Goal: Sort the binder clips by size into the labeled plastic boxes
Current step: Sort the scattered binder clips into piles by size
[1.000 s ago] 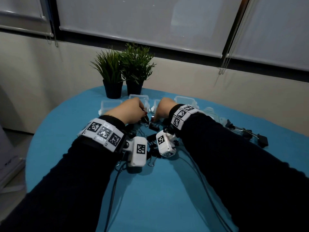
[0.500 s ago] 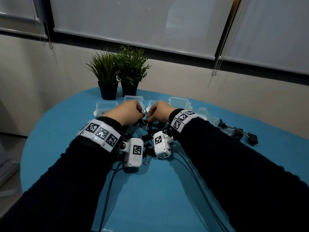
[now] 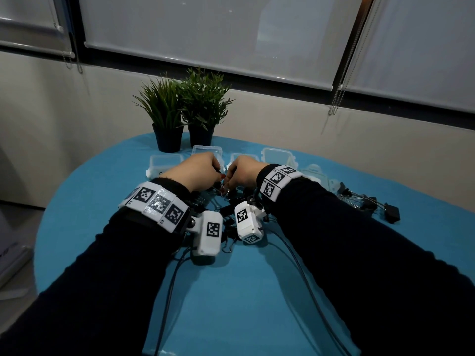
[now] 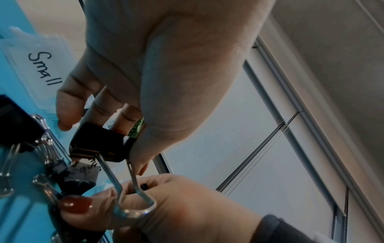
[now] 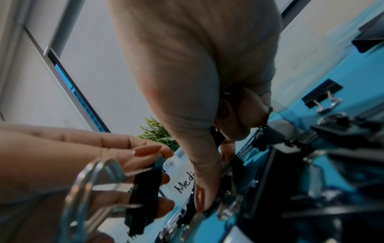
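Both hands meet over the clip pile point(image 3: 226, 222) near the middle of the blue table point(image 3: 246, 299). Left hand point(image 3: 198, 173): thumb and fingers curled round the black body of one clip point(image 4: 101, 143), lifted off the surface. Its two wire handles run toward the right hand point(image 3: 244, 170), and the looped ends lie against that hand's palm and thumb. Right hand fingers are curled; thumb tip presses down among the black clips on the table in the right wrist view. Whether it actually grips the wire loops or a pile clip, cannot tell.

Clear boxes stand in a row toward the far edge, just beyond the hands. The box point(image 4: 39, 65) labelled "Small" sits just behind the left fingers; a second box point(image 5: 180, 174) with a label starting "Medi" sits between the two hands in the right wrist view. Further boxes point(image 3: 279, 156) continue the row to the right, lids raised.

A separate cluster of larger clips point(image 3: 370, 204) lies toward the right edge, well apart from the hands. Two potted plants point(image 3: 185, 114) stand side by side at the far edge, behind the boxes. Cables point(image 3: 298, 268) trail from the wrist cameras toward the near edge.
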Demonstrator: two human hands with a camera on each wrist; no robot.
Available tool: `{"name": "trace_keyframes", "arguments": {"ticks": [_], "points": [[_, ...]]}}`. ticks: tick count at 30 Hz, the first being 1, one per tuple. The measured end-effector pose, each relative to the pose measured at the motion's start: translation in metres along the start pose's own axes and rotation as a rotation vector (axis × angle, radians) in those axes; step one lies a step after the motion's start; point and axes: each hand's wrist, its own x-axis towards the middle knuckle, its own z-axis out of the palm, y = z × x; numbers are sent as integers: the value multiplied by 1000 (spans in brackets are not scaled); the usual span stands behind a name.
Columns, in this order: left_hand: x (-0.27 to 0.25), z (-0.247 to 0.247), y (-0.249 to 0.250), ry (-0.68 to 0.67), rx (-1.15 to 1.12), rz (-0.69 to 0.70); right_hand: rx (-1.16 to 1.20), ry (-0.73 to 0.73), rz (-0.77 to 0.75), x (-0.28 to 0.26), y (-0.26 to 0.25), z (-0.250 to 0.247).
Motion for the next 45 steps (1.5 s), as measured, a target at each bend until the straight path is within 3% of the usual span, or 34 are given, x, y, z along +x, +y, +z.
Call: {"name": "trace_keyframes", "arguments": {"ticks": [8,16,19,22,25,27,30,34,45], "points": [[2,0,-1,-6,3,-2,-19,6,18,1,-3,0],[-3,2,6,-17,-39,34,346,-20,80,-24,20,-26],[-8,5,14,-48,-90,73,590,34,150,-47,49,-44],[-13,10,24,-114,-124,112,1014,108,252,-70,89,-53],[-15,17,30,-164,-167,109,1250,286,336,-84,122,-49],[-17,23,32,-173,-221,101,1208,431,366,-89,137,-44],[-19,28,35,-169,-245,115,942,534,342,-88,145,-34],[-20,29,36,-156,-253,118,718,542,191,-80,137,-21],[-18,39,33,-163,-273,124,461,530,188,-74,142,-21]]}}
